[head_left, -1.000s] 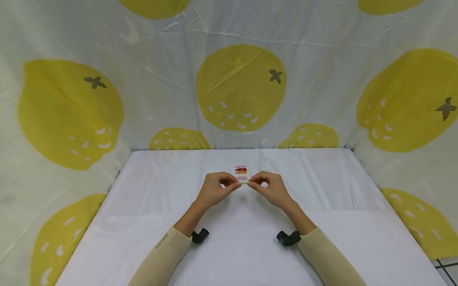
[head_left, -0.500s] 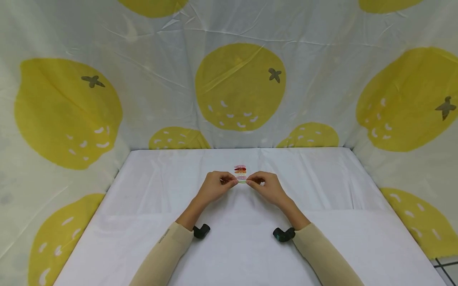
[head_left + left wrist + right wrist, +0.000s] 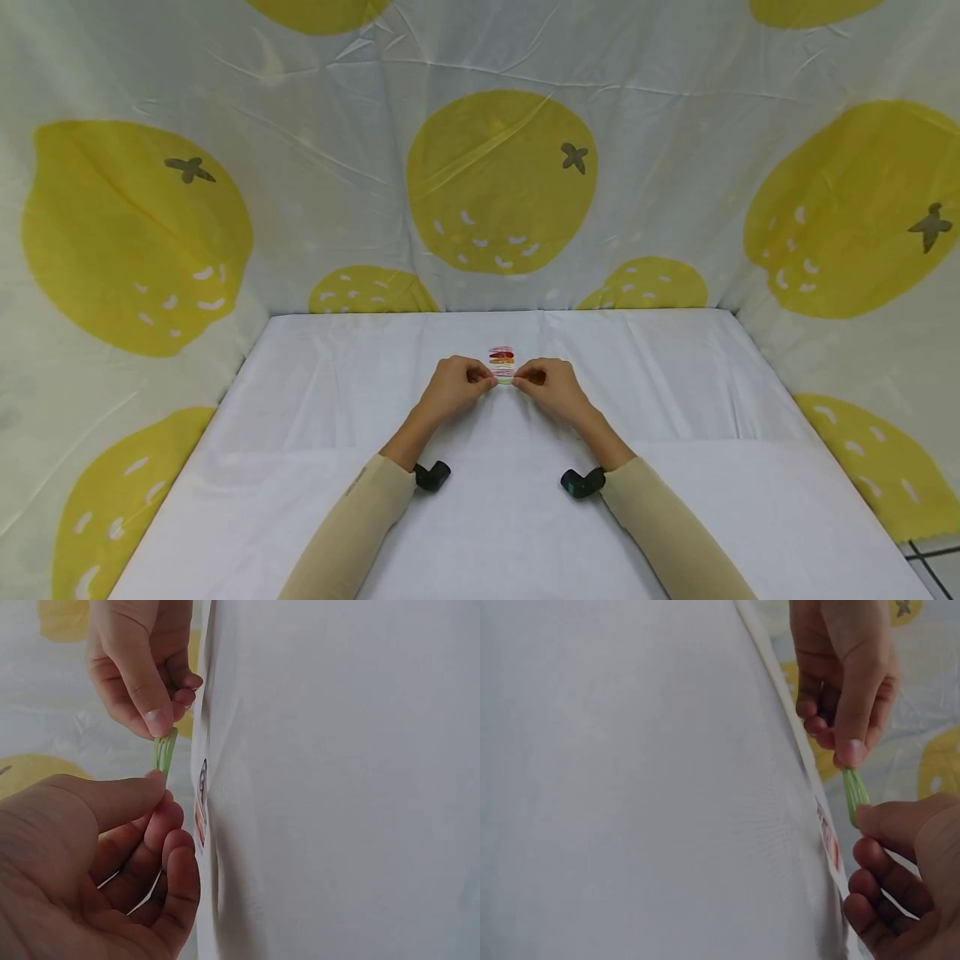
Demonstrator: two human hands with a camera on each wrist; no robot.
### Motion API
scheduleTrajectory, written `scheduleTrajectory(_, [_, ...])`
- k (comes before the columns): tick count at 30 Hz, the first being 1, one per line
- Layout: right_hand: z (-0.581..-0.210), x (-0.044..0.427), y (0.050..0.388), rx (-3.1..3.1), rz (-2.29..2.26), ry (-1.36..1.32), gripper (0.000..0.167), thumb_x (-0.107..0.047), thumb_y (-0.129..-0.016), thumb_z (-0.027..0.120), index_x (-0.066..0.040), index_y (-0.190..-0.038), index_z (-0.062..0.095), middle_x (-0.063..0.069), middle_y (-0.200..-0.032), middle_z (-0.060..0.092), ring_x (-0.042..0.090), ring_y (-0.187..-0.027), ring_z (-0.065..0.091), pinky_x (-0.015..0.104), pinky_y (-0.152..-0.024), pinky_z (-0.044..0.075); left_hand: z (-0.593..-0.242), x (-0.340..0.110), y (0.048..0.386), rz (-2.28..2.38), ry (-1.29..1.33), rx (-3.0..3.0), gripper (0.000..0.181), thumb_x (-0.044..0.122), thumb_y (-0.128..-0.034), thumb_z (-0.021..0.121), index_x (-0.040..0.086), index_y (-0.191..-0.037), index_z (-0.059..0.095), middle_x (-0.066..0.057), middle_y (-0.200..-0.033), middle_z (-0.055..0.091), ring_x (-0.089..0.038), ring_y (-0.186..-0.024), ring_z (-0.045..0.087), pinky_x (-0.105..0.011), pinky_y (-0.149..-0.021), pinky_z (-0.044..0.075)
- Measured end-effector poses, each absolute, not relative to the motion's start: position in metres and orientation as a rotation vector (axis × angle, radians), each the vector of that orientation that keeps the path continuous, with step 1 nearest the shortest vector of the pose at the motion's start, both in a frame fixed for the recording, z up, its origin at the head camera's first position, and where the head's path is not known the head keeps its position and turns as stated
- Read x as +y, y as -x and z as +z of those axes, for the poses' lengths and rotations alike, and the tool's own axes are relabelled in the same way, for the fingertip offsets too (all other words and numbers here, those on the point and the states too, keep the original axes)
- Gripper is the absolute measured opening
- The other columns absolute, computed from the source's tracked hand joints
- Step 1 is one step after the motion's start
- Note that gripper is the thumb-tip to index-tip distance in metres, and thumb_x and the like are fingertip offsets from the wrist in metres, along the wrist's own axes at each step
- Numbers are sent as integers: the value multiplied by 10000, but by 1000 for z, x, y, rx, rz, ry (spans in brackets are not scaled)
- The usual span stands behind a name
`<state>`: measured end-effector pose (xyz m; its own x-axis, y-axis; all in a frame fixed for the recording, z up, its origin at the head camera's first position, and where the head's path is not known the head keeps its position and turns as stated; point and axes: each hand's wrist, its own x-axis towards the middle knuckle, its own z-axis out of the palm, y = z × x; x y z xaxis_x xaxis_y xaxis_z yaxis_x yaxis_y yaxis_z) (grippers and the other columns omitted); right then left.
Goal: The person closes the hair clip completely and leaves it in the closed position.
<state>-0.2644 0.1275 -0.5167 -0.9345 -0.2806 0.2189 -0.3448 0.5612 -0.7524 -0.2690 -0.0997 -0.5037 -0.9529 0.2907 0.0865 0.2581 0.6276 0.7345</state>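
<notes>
A slim green hair clip (image 3: 164, 754) is held by its two ends between my hands. At its left end, my left hand (image 3: 452, 387) pinches it between thumb and forefinger. The thumb and forefinger of my right hand (image 3: 557, 392) pinch the other end. Both wrist views show the clip (image 3: 854, 796) raised off the cloth, its middle bare between the fingertips. Just beyond the hands, a short row of hair clips lies on the white table, among them a red clip (image 3: 502, 355) and a pink one (image 3: 501, 348). The nearest clips are partly hidden.
A white cloth covers the table (image 3: 510, 517). Around its back and sides hangs a white curtain (image 3: 337, 192) printed with big yellow lemons. A black wrist camera (image 3: 432, 477) sits on the left wrist and another black camera (image 3: 582, 483) on the right.
Both forearms have drawn slightly closer together, and the hands have come a little nearer each other. The green hair clip stays pinched between them, close to the row.
</notes>
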Motion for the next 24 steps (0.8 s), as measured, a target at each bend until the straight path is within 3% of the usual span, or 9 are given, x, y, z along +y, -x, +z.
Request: scheduleTrajectory(24, [-522, 118, 275, -2807, 1186, -508, 63, -163, -930, 768, -106, -930, 796, -28, -765, 708, 83, -693, 591, 256, -654, 492, -510, -90, 277, 1217, -328, 2888, 113, 197, -886, 787, 120, -803, 785, 32, -684, 673, -90, -649, 567, -239, -595, 448])
